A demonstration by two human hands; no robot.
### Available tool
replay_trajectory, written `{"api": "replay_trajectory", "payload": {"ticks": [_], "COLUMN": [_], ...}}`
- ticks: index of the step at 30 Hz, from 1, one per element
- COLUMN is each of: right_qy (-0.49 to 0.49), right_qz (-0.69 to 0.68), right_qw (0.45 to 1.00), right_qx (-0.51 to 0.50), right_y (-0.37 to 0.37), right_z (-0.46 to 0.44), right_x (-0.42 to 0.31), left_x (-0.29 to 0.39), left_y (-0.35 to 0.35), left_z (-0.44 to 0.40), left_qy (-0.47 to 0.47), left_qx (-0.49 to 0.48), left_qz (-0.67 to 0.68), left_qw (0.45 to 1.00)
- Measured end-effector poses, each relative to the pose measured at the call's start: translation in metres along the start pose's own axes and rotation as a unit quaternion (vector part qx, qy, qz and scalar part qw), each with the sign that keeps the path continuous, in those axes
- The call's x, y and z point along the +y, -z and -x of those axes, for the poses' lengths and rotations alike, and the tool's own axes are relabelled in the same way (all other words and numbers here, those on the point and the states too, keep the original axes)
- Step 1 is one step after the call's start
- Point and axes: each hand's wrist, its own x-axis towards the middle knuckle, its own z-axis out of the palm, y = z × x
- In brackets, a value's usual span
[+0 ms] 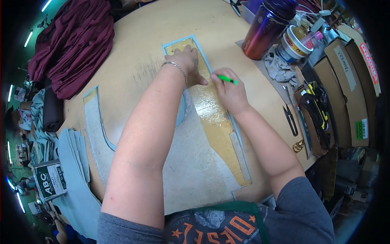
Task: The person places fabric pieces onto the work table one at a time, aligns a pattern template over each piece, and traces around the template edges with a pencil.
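My left hand [185, 61] lies with fingers spread on the upper end of a yellowish, shiny pattern template [209, 101]. Light blue fabric [199, 44] shows as a narrow border around the template's top and side edges. In my right hand [232, 92] is a green pen [226, 79], held at the template's right edge; its tip is hidden by my fingers. Greyish-white sheeting [191, 162] covers the template's lower part, and a curved arm of it reaches to the left. My left forearm hides part of the middle.
Maroon fabric [75, 44] is heaped at the back left. Light blue fabric pieces [75, 183] and an ABC box [49, 180] lie at the left edge. On the right are a tumbler [268, 30], a white tub [290, 46], thread snips [290, 120] and cardboard boxes [335, 91].
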Motion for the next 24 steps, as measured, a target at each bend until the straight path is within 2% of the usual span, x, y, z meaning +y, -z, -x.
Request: {"api": "replay_trajectory", "payload": {"ticks": [7, 12, 15, 16, 19, 21, 24], "right_qy": [0.006, -0.051, -0.076, -0.083, -0.026, 0.047, -0.068], "right_qz": [-0.025, 0.022, 0.006, -0.006, 0.020, -0.013, -0.170], "right_qw": [0.999, 0.994, 0.988, 0.985, 0.996, 0.999, 0.982], "right_qx": [-0.029, -0.095, -0.137, -0.149, -0.080, -0.017, 0.048], "right_y": [0.069, 0.134, 0.172, 0.179, 0.175, 0.135, 0.047], "right_z": [0.103, 0.196, 0.220, 0.219, 0.168, 0.114, 0.037], "right_x": [-0.042, -0.083, -0.103, -0.108, -0.102, -0.074, -0.024], "left_x": [-0.002, -0.003, -0.004, -0.002, 0.000, 0.003, -0.003], "left_y": [-0.005, -0.012, -0.010, -0.011, -0.006, -0.002, -0.004], "left_z": [-0.004, -0.006, -0.007, -0.006, -0.003, 0.000, -0.005], "left_qy": [-0.014, -0.017, -0.025, -0.023, -0.011, 0.001, -0.023], "left_qx": [0.028, 0.061, 0.043, 0.039, 0.030, 0.017, 0.017], "left_qz": [-0.010, -0.016, -0.003, -0.004, -0.011, -0.018, -0.015], "left_qw": [0.999, 0.998, 0.999, 0.999, 0.999, 1.000, 0.999]}}
